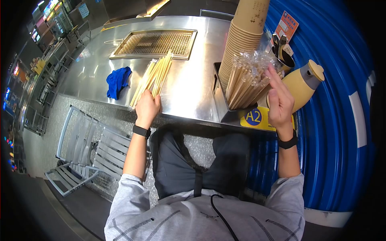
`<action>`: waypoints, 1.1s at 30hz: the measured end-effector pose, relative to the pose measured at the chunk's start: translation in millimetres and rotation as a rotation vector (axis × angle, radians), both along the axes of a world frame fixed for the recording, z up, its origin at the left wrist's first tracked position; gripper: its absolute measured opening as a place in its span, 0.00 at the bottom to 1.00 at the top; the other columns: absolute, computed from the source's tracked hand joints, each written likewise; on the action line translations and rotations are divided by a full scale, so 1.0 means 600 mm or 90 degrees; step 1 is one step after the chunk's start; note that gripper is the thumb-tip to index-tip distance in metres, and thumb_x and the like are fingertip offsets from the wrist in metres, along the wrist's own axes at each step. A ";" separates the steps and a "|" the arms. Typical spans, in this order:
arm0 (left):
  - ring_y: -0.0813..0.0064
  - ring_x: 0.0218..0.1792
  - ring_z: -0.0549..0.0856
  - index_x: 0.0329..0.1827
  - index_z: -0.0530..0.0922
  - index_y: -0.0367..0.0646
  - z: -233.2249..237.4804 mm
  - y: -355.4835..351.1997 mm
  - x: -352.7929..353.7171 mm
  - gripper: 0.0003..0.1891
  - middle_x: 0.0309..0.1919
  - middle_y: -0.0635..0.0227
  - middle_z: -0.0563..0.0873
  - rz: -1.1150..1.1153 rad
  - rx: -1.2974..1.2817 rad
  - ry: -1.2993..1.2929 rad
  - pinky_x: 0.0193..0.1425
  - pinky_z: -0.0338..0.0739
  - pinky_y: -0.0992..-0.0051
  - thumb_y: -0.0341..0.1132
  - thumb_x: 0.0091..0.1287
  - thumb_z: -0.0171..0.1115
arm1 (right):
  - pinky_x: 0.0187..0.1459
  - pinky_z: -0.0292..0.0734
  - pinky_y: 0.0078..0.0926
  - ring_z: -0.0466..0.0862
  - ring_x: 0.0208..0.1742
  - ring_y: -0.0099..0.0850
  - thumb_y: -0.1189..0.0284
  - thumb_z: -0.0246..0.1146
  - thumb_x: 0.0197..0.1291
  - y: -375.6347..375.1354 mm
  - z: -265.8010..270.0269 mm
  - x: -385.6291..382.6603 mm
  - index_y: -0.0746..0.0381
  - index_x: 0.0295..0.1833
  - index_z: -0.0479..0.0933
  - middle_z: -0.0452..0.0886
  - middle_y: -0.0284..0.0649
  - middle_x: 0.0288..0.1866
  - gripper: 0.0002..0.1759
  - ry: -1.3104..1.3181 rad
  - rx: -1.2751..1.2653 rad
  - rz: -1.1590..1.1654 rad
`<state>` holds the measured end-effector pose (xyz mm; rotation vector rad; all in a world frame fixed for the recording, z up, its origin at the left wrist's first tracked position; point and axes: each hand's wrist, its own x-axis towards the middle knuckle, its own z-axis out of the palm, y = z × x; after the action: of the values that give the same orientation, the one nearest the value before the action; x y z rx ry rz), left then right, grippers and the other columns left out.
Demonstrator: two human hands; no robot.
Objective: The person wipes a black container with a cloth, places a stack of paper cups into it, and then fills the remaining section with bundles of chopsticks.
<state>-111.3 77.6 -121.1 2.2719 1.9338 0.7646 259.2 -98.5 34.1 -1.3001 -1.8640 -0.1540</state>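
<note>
My left hand (147, 107) is closed around the near end of a bundle of wrapped wooden chopsticks (155, 76), which lies fanned out on the steel table (96, 72). On the right, my right hand (280, 102) is raised with its fingers stretched out. Its fingertips reach the plastic-wrapped tops of more chopsticks (246, 82) standing upright in a dark holder (217, 86). Behind them, a tall stack of paper cups (237, 46) rises from the same holder. Left of the bundle is a crumpled blue cloth (118, 82).
A metal grill grate (157, 42) is set into the table. At the right stand a yellow jug (303, 84) and a black cup of utensils (283, 56), beside a blue corrugated wall (337, 100). A yellow A2 sticker (265, 119) marks the edge; a folding chair (80, 140) stands left.
</note>
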 end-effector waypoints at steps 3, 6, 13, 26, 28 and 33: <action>0.42 0.40 0.86 0.46 0.74 0.35 0.000 0.006 0.000 0.16 0.38 0.44 0.85 0.007 0.016 -0.034 0.43 0.79 0.49 0.41 0.70 0.60 | 0.76 0.56 0.41 0.63 0.78 0.47 0.70 0.54 0.68 0.001 0.003 -0.011 0.70 0.71 0.68 0.65 0.53 0.77 0.28 0.018 0.131 0.001; 0.41 0.40 0.85 0.48 0.74 0.35 0.002 0.005 -0.008 0.13 0.36 0.43 0.85 0.025 0.009 -0.037 0.43 0.78 0.48 0.38 0.71 0.57 | 0.76 0.55 0.43 0.63 0.78 0.48 0.70 0.58 0.65 -0.012 -0.004 -0.023 0.69 0.72 0.66 0.61 0.56 0.78 0.30 0.081 0.248 -0.073; 0.51 0.33 0.85 0.45 0.72 0.38 0.021 -0.059 -0.021 0.08 0.31 0.52 0.84 -0.044 0.141 -0.333 0.39 0.78 0.60 0.34 0.73 0.57 | 0.68 0.67 0.41 0.76 0.64 0.47 0.68 0.59 0.65 -0.086 -0.064 -0.073 0.71 0.62 0.71 0.74 0.57 0.65 0.24 0.161 0.293 -0.055; 0.74 0.42 0.87 0.47 0.64 0.41 0.028 -0.337 0.068 0.09 0.37 0.62 0.85 -0.525 -0.522 -0.736 0.49 0.81 0.73 0.27 0.75 0.58 | 0.52 0.79 0.22 0.86 0.50 0.27 0.75 0.65 0.66 -0.068 -0.123 -0.192 0.72 0.65 0.70 0.86 0.45 0.53 0.24 0.654 -0.349 0.256; 0.72 0.46 0.88 0.46 0.65 0.40 0.023 -0.337 0.071 0.09 0.39 0.60 0.86 -0.531 -0.518 -0.717 0.51 0.82 0.72 0.26 0.74 0.59 | 0.50 0.80 0.20 0.87 0.47 0.26 0.77 0.63 0.67 -0.068 -0.111 -0.202 0.73 0.60 0.73 0.87 0.45 0.48 0.19 0.663 -0.323 0.265; 0.69 0.49 0.88 0.47 0.67 0.39 0.021 -0.338 0.068 0.10 0.43 0.56 0.87 -0.511 -0.548 -0.648 0.53 0.82 0.71 0.25 0.72 0.61 | 0.56 0.82 0.24 0.86 0.54 0.32 0.79 0.56 0.71 -0.077 -0.100 -0.204 0.77 0.62 0.70 0.85 0.54 0.53 0.18 0.556 -0.382 0.233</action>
<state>-70.7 -125.2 -108.4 1.4023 0.5869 0.5830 136.9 -145.0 -26.2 -1.0866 -1.3476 1.0695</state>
